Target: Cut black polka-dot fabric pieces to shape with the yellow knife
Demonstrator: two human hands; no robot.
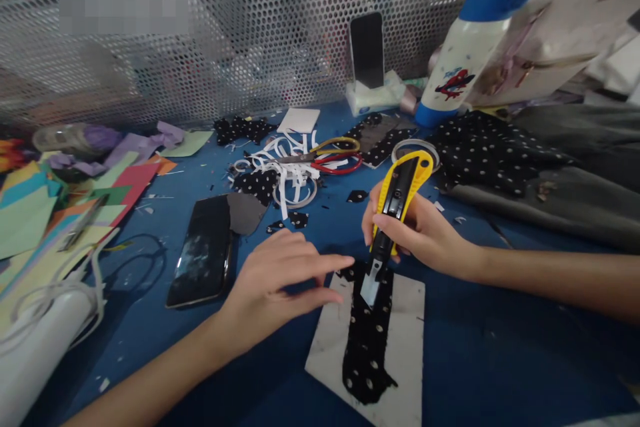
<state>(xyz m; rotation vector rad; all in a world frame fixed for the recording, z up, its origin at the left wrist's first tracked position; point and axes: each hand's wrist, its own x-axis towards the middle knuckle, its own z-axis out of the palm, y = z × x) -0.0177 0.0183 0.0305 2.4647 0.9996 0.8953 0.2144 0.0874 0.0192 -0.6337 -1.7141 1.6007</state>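
My right hand (420,227) grips a yellow and black box cutter (395,203). Its blade is out and points down over a strip of black polka-dot fabric (369,347). That strip lies lengthwise on a pale grey board (407,347) on the blue table. My left hand (285,280) hovers by the board's upper left corner, index finger and thumb stretched apart with nothing between them. Whether the blade touches the cloth, I cannot tell.
A dark phone (203,253) lies left of my left hand. Behind are scissors (320,157), white paper strips (285,167) and a water bottle (465,47). Coloured paper (30,213) and a white power strip (45,340) crowd the left; dotted fabric (490,153) lies at right.
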